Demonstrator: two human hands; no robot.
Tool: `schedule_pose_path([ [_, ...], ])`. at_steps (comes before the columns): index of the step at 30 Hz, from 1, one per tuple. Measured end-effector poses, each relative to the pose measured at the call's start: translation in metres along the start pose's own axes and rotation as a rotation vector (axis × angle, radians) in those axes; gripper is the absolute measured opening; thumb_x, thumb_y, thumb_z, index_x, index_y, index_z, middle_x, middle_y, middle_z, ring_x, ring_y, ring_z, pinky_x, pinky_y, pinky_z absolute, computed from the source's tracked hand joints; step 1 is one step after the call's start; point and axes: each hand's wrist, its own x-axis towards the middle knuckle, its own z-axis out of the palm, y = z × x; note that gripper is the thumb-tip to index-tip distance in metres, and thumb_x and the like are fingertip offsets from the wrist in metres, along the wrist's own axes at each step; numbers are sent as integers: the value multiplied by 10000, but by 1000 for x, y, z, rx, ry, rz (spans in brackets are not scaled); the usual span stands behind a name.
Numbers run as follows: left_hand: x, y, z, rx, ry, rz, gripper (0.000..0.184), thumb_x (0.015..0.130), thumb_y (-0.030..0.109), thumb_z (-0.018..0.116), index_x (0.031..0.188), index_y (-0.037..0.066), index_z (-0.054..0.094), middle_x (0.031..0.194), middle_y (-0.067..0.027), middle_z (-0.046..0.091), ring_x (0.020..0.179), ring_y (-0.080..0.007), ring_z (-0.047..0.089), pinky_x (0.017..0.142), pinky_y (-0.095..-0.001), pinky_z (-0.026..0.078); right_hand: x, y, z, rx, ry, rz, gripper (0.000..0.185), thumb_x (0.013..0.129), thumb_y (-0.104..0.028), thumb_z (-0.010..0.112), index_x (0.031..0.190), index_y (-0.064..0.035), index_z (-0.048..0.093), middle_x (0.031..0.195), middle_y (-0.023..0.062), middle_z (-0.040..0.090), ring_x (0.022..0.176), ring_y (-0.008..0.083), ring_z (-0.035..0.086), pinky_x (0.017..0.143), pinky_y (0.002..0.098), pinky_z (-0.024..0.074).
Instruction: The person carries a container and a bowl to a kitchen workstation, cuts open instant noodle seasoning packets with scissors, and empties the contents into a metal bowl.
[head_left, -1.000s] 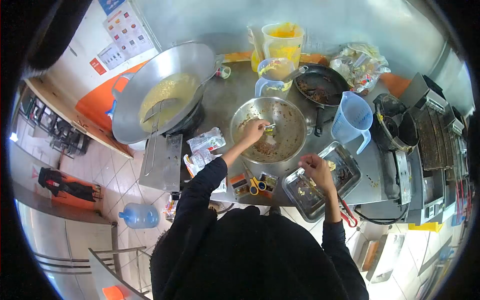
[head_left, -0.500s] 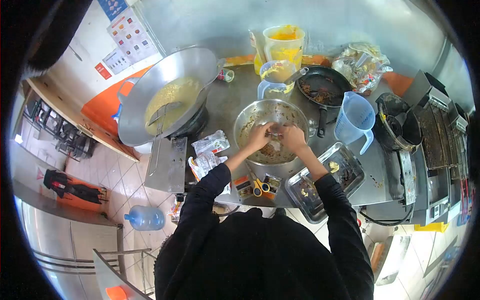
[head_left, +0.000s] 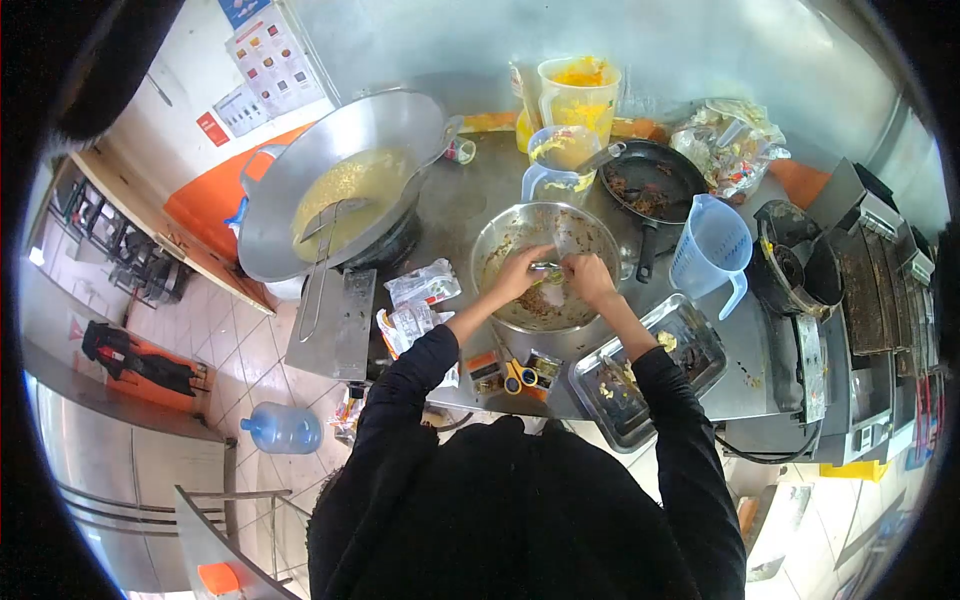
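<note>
Both of my hands are over a round steel mixing bowl (head_left: 604, 232) with brown, grainy bits smeared inside. My left hand (head_left: 516, 274) has its fingers closed on a small shiny packet (head_left: 545, 267) above the middle of the bowl. Right beside it, my right hand (head_left: 590, 277) pinches at the packet's other side. The fingers cover most of the packet, so its print cannot be read. Yellow-handled scissors (head_left: 514, 377) lie between small dark sachets (head_left: 544, 366) at the table's front edge.
Left stands a large wok (head_left: 405, 115) of yellowish liquid with a wire skimmer (head_left: 330, 222). Behind the bowl are a smeared jug (head_left: 563, 152) and a frying pan (head_left: 655, 180). A clear jug (head_left: 712, 245) and a steel tray (head_left: 625, 435) are right. Torn wrappers (head_left: 420, 283) lie left.
My hands have shifted slightly apart and turned around the packet, showing more of its shiny surface. The whole view has tilted a little; the items on the table stay put.
</note>
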Motion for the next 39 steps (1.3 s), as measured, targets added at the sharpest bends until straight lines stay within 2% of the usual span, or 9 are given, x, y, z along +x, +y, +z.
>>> schedule_pose_path([
  [2,0,-5,-4,55,17,26,421,650,64,602,1049,140,491,859,-81,569,776,-197,557,687,-296,420,0,1,-1,39,22,28,103,669,-97,536,752,-69,590,689,154,564,638,322,546,600,382,448],
  [5,-1,-11,-12,29,-61,-27,308,665,51,578,964,103,531,759,-73,570,702,-223,551,639,-329,434,0,3,-3,13,18,33,129,692,-101,498,756,-72,606,676,189,553,662,323,554,622,383,451],
  [7,-2,-12,-14,31,-81,-184,203,669,65,570,871,85,565,747,-99,567,680,-237,552,604,-336,429,-1,4,-1,45,30,18,138,680,-98,511,778,-78,606,690,188,556,667,321,554,631,384,450],
  [10,-4,-16,-11,116,-48,-117,176,672,73,563,847,89,573,720,-110,570,648,-243,554,575,-336,423,-1,3,5,4,-2,26,156,669,-83,515,799,-79,602,698,185,558,667,320,555,633,384,450],
  [20,-9,-16,-15,92,-58,-161,162,647,68,591,809,69,589,714,-109,588,651,-218,579,582,-305,430,4,7,14,33,-6,11,177,668,-69,506,815,-88,600,698,185,561,659,318,556,618,384,452],
  [26,-9,-7,-19,170,-69,-206,139,622,77,588,755,110,611,650,-69,586,598,-219,570,553,-312,434,4,11,18,6,-8,-43,193,662,-65,495,824,-87,599,698,182,561,642,325,553,607,388,454],
  [28,-10,-15,-16,182,6,-100,145,616,71,573,752,108,610,653,-84,582,599,-233,566,545,-318,433,4,10,19,31,-12,-77,204,656,-67,497,827,-104,602,701,173,564,647,320,555,609,385,455],
  [32,-12,-13,-7,164,-43,-93,145,617,65,560,748,102,608,650,-120,569,599,-259,557,543,-331,428,4,4,19,93,-16,-70,203,652,-71,496,813,-119,609,702,166,565,649,318,555,613,381,456],
  [39,-12,-20,-4,149,-26,-43,136,643,60,543,778,55,553,698,-145,567,639,-293,550,571,-357,424,3,7,13,-85,-72,32,187,656,-88,494,790,-127,618,697,166,569,652,304,564,616,373,461],
])
